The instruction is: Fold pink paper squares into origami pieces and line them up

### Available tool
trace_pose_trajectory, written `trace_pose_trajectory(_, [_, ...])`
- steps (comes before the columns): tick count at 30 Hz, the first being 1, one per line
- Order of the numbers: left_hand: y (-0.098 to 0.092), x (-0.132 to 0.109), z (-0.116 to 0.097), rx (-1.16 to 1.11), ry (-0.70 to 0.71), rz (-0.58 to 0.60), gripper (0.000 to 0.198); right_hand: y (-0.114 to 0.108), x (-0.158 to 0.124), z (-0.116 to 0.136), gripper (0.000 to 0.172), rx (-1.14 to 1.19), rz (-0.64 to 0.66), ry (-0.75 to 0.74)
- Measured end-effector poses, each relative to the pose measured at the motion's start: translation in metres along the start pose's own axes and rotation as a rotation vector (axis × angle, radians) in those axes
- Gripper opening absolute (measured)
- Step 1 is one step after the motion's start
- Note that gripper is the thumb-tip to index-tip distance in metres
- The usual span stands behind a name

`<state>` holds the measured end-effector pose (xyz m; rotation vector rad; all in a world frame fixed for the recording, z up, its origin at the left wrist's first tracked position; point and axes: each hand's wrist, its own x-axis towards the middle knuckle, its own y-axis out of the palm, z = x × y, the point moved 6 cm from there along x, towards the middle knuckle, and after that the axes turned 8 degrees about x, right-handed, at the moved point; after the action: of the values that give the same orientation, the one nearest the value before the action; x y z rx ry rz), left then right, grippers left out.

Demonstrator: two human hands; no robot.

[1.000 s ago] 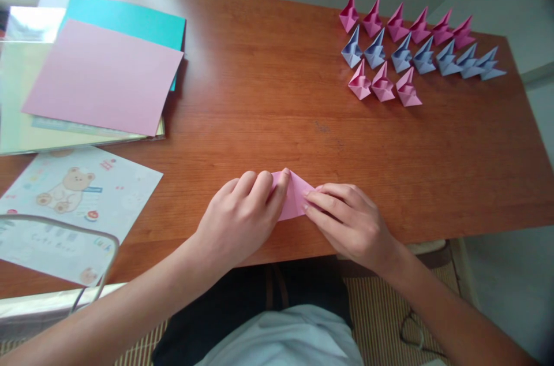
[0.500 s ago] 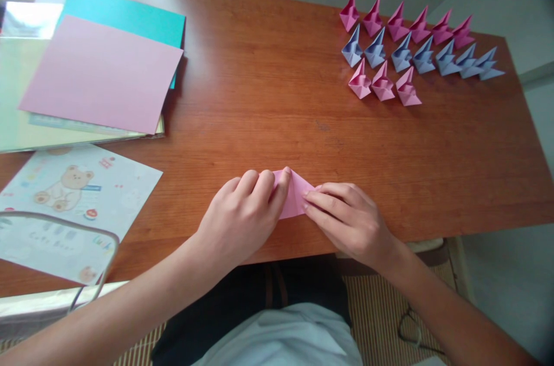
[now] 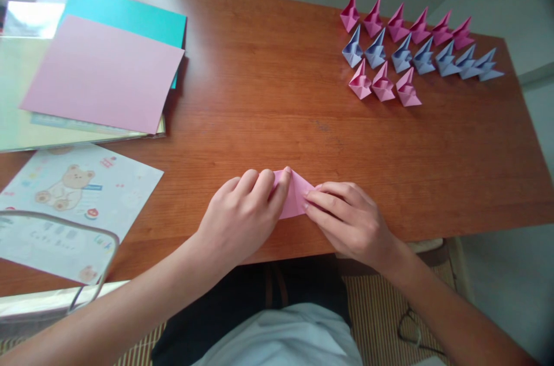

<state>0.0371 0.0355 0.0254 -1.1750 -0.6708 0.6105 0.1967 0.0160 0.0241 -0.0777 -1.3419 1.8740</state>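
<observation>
A small folded piece of pink paper [image 3: 296, 197] lies at the front edge of the wooden table, between my two hands. My left hand [image 3: 246, 210] is closed over its left side, with a fingertip pressed near the paper's top point; the hand hides that half. At the right corner, my right hand [image 3: 348, 216] pinches the paper, its fingertips together on the edge. A crease runs down the visible part of the paper.
Folded paper figures stand in rows at the back right: dark pink [image 3: 397, 22], blue [image 3: 402, 55] and light pink [image 3: 382, 84]. Pink [image 3: 104, 74] and turquoise sheets [image 3: 130, 14] lie at the left, above a bear-printed sheet [image 3: 130, 181]. The table [image 3: 242, 94] ends near my lap.
</observation>
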Motion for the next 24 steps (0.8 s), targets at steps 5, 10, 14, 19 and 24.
trace_pose_trajectory(5, [-0.007,-0.002,-0.003,-0.056,0.02,-0.088,0.027,0.0,0.001,0.0,0.02,-0.008,-0.001,0.007])
trace_pose_trajectory(10, [-0.009,-0.005,-0.011,-0.112,0.108,-0.057,0.027,0.0,0.002,0.0,0.018,-0.015,-0.007,0.015])
trace_pose_trajectory(14, [-0.006,-0.008,-0.012,-0.091,0.128,-0.016,0.031,0.001,0.002,0.0,0.018,-0.013,-0.004,0.02])
trace_pose_trajectory(19, [-0.006,-0.01,-0.011,-0.069,0.134,-0.024,0.036,0.001,0.001,0.0,0.019,-0.01,-0.005,0.017])
trace_pose_trajectory(24, [-0.006,-0.009,-0.011,-0.062,0.151,0.012,0.037,0.001,0.0,0.0,0.021,0.007,-0.005,0.012])
